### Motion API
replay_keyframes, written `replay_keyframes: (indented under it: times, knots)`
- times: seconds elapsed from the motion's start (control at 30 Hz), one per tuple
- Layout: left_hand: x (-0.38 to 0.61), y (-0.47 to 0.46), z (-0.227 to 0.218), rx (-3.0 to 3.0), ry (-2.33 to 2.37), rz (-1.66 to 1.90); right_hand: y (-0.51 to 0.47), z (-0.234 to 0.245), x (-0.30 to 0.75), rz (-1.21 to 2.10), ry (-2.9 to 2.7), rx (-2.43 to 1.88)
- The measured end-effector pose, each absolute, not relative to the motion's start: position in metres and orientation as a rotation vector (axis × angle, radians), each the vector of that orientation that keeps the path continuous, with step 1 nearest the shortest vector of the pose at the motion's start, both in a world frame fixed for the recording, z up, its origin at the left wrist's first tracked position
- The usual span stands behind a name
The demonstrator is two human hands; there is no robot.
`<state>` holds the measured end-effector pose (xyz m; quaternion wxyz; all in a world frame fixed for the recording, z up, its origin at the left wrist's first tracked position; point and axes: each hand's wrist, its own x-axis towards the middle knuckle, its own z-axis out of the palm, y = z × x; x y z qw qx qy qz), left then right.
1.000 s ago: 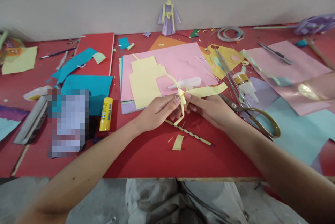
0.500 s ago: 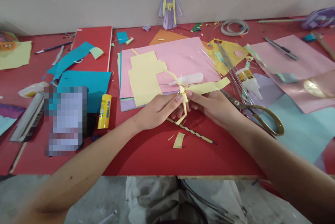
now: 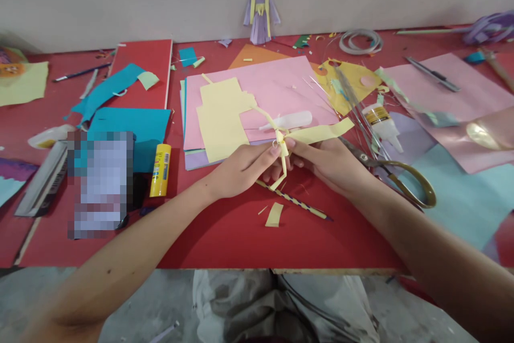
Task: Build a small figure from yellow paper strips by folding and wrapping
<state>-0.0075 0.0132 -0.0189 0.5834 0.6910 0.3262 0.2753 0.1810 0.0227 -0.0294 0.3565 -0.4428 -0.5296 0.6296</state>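
Observation:
Between my two hands is a small figure of folded yellow paper strips [image 3: 283,149], with thin limbs and one long strip reaching right. My left hand [image 3: 244,168] pinches its left side between thumb and fingers. From the right, my right hand [image 3: 327,161] pinches the same paper figure, thumb on its middle. The fingers under the figure are partly hidden. Just below the hands lies a patterned pencil [image 3: 303,206], with a small yellow paper scrap [image 3: 274,215] near it. Behind them, yellow paper [image 3: 223,118] rests on a stack of pink sheets [image 3: 277,81].
Scissors [image 3: 413,185], a glue bottle [image 3: 383,124] and thin wires lie to the right. At left are a yellow glue stick [image 3: 160,170], a blurred-out phone [image 3: 103,185] and teal paper [image 3: 148,134]. A purple paper doll [image 3: 260,14] leans on the back wall.

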Motion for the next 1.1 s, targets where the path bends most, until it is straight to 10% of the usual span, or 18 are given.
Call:
replay_keyframes:
  times: [1.1]
  knots:
    - [-0.0071,0.0125,-0.0208,1.663,0.773,0.639,0.023,-0.0303,0.1806,1.591,-1.383,-1.138]
